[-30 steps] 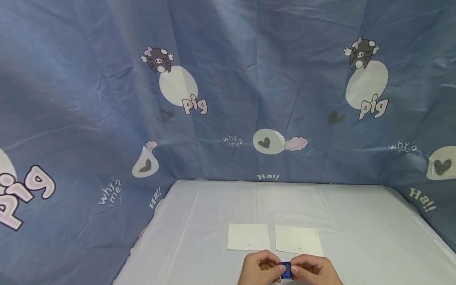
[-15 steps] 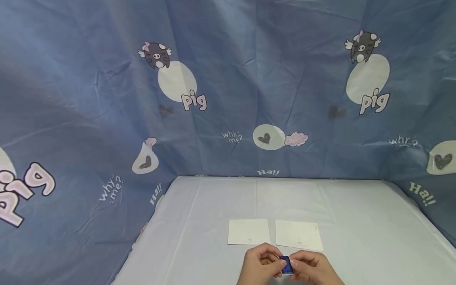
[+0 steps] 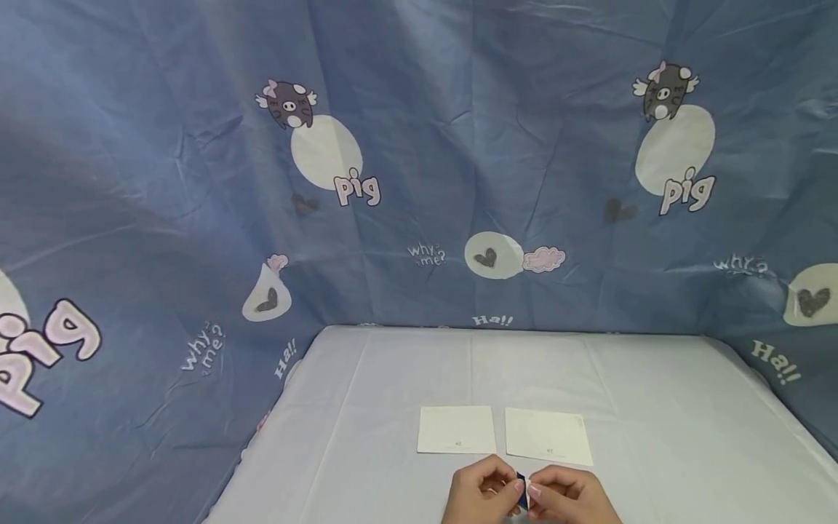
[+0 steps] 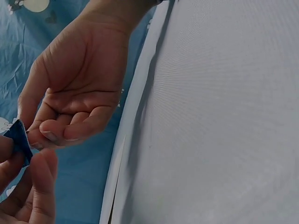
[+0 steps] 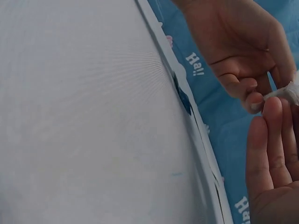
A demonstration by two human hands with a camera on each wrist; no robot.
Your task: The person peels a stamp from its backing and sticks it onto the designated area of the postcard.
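Note:
My two hands meet low in the head view over a small blue stamp-like sticker (image 3: 521, 493), turned nearly edge-on. With thumb and fingers, my left hand (image 3: 479, 489) pinches its left side. From the opposite side my right hand (image 3: 568, 495) pinches near a thin white edge. In the left wrist view the blue sticker (image 4: 17, 142) shows one pointed corner between the fingertips. A pale, curled piece (image 5: 285, 93) appears between the fingertips in the right wrist view, perhaps the sticker's back. Much of the sticker is covered by fingers.
Just beyond the hands, two cream cards lie side by side on the white table: a left card (image 3: 457, 429) and a right card (image 3: 546, 435). A blue printed curtain (image 3: 393, 291) rises at the back and sides of the table (image 3: 366, 437).
The blue sticker has turned from showing its flat face to standing almost edge-on. Its visible width has shrunk, and a white edge shows by the right fingertips. The hands stay close together.

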